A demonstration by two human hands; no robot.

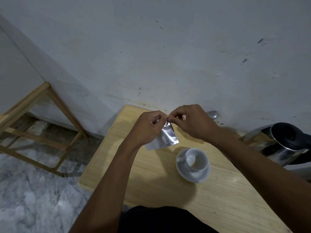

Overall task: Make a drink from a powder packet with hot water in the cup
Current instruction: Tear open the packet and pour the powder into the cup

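Note:
A silver foil powder packet [164,137] hangs above the wooden table [168,187], held by its top edge. My left hand [148,126] pinches the top edge from the left, and my right hand [193,121] pinches the same edge from the right, fingertips nearly touching. Below and to the right of the packet, an empty white cup [196,159] stands upright on a white saucer [193,175]. A steel electric kettle [284,143] with a black lid stands at the table's right side.
A metal fork [213,114] lies at the table's far edge by the white wall, partly hidden behind my right hand. A wooden frame stand [42,125] occupies the marble floor to the left. My dark clothing shows at the bottom edge.

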